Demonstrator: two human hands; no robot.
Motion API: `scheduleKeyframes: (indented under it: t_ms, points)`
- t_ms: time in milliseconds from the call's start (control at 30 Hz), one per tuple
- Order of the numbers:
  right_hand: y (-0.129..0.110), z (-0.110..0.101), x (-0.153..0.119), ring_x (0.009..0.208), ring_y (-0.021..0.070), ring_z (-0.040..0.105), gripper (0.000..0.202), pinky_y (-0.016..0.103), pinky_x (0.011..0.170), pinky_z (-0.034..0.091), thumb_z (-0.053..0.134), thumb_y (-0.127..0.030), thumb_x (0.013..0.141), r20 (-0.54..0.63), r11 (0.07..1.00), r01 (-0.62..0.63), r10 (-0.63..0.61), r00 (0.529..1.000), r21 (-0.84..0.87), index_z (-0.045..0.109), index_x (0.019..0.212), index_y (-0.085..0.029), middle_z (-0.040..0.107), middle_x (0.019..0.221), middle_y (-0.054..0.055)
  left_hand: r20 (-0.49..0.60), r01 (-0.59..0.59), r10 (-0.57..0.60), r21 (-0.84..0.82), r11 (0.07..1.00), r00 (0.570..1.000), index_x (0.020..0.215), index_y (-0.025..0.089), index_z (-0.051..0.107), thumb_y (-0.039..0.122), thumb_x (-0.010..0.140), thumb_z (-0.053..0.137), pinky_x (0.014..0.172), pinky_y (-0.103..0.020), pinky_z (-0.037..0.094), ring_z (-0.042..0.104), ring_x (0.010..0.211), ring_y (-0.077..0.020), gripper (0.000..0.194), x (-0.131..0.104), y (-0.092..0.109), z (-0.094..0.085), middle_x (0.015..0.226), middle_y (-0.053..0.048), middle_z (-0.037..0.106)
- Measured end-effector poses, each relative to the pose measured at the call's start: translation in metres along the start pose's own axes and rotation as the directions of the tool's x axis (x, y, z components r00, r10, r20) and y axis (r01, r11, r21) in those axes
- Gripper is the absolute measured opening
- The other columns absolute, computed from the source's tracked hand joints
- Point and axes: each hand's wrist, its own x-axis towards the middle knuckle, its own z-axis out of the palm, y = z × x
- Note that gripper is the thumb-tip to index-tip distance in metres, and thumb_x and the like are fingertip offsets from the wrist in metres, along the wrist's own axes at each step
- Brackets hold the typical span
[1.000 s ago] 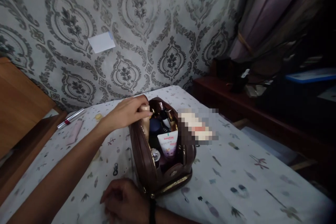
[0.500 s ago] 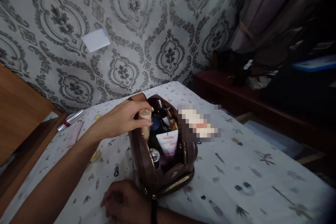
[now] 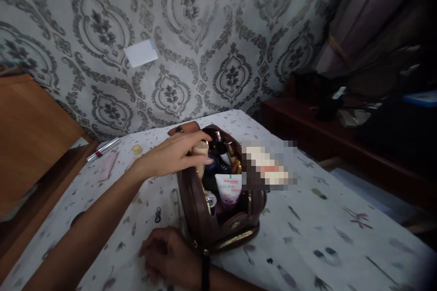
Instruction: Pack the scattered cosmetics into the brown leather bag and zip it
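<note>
A dark brown leather cosmetic bag (image 3: 193, 209) stands unzipped on the patterned sheet, its mouth wide. My left hand (image 3: 172, 152) reaches into its far left side, with thumb and fingers around the top of a beige capped bottle (image 3: 200, 147); the bottle's lower part is mostly hidden by the bag. Inside are a white tube (image 3: 229, 188) with pink print, a dark blue round item (image 3: 212, 162), a clear-capped item (image 3: 210, 199) and several small bottles. My right hand (image 3: 170, 254), in shadow, rests on the sheet before the bag, fingers loosely curled, nothing visible in it.
On the sheet (image 3: 327, 218) at the left lie a silver tube (image 3: 103, 149), a pink tube (image 3: 108, 166) and a small yellow item (image 3: 137, 149). A blurred-out patch covers the bag's right side. A wooden panel (image 3: 30, 136) stands left; a patterned wall (image 3: 205, 54) rises behind.
The whole view has shifted, so the bag and both hands appear farther right. My left hand stays at the beige bottle; its fingers look slightly more spread. My right hand keeps its place by the bag.
</note>
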Motion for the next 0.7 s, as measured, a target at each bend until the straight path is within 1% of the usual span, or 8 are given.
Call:
scheduleKeyframes:
  t_ms: [167,267,333,400,467,533,600,700]
  points:
    - [0.004,-0.003,0.000,0.046,0.0064,0.047,0.025,0.018,0.044,0.032,0.066,-0.039,0.076,0.021,0.995,0.093,-0.093,0.995,-0.035,0.060,0.083,-0.017,0.052,0.057,-0.007,-0.084,-0.079,0.072,-0.080,0.994,0.994,0.129,0.016,0.054,0.041,0.098,0.050,0.092,-0.029,0.045,0.060,0.113,-0.0214,0.040,0.002,-0.008,0.006,0.126,-0.010,0.064]
    - [0.004,-0.003,0.000,0.048,0.0072,0.046,0.038,0.019,0.045,0.031,0.066,-0.052,0.075,0.053,0.993,0.111,-0.108,0.993,-0.047,0.059,0.084,-0.017,0.053,0.059,-0.005,-0.137,-0.072,0.059,-0.092,0.993,0.989,0.125,0.014,0.055,0.039,0.098,0.050,0.091,-0.030,0.046,0.061,0.111,-0.0218,0.037,0.000,-0.009,0.008,0.121,-0.012,0.066]
    - [0.004,-0.003,0.000,0.048,0.0077,0.046,0.044,0.020,0.046,0.031,0.066,-0.059,0.075,0.071,0.991,0.119,-0.115,0.991,-0.053,0.058,0.084,-0.017,0.053,0.059,-0.005,-0.220,-0.078,0.050,-0.116,0.990,0.974,0.121,0.014,0.057,0.036,0.098,0.051,0.091,-0.031,0.047,0.062,0.106,-0.0213,0.032,-0.005,-0.011,0.006,0.115,-0.011,0.068]
    - [0.004,-0.003,0.000,0.048,0.0079,0.045,0.047,0.021,0.047,0.031,0.066,-0.062,0.075,0.084,0.989,0.138,-0.132,0.988,-0.061,0.058,0.084,-0.017,0.051,0.057,-0.005,-0.349,-0.086,0.027,-0.152,0.985,0.937,0.117,0.015,0.059,0.032,0.098,0.051,0.091,-0.031,0.047,0.063,0.101,-0.0196,0.027,-0.016,-0.018,0.002,0.109,-0.009,0.069]
    - [0.003,-0.003,0.000,0.049,0.0080,0.044,0.048,0.021,0.048,0.031,0.066,-0.063,0.074,0.089,0.986,0.151,-0.145,0.985,-0.068,0.059,0.085,-0.017,0.050,0.057,-0.006,-0.473,-0.070,-0.032,-0.195,0.978,0.880,0.115,0.015,0.060,0.031,0.098,0.049,0.088,-0.029,0.048,0.064,0.099,-0.0182,0.026,-0.032,-0.033,-0.004,0.107,-0.008,0.068]
    - [0.002,-0.003,-0.001,0.050,0.0078,0.046,0.049,0.021,0.048,0.031,0.067,-0.064,0.073,0.084,0.988,0.134,-0.127,0.988,-0.081,0.059,0.085,-0.017,0.052,0.060,-0.005,-0.543,-0.021,-0.119,-0.244,0.970,0.831,0.113,0.015,0.061,0.033,0.098,0.048,0.085,-0.028,0.049,0.063,0.098,-0.0178,0.027,-0.055,-0.057,-0.007,0.105,-0.008,0.068]
    - [0.000,-0.003,-0.002,0.051,0.0077,0.049,0.050,0.021,0.047,0.031,0.067,-0.063,0.073,0.074,0.990,0.106,-0.099,0.992,-0.094,0.059,0.087,-0.016,0.055,0.066,-0.003,-0.539,0.077,-0.219,-0.273,0.959,0.814,0.109,0.015,0.063,0.039,0.097,0.049,0.081,-0.028,0.050,0.063,0.095,-0.0180,0.030,-0.084,-0.085,-0.004,0.103,-0.007,0.068]
    - [-0.001,-0.002,-0.002,0.052,0.0077,0.050,0.047,0.020,0.046,0.031,0.066,-0.062,0.074,0.070,0.990,0.094,-0.087,0.994,-0.104,0.059,0.087,-0.017,0.057,0.070,-0.002,-0.523,0.317,-0.384,-0.216,0.924,0.761,0.104,0.016,0.065,0.039,0.095,0.049,0.082,-0.030,0.050,0.062,0.094,-0.0196,0.030,-0.133,-0.126,0.012,0.102,-0.007,0.068]
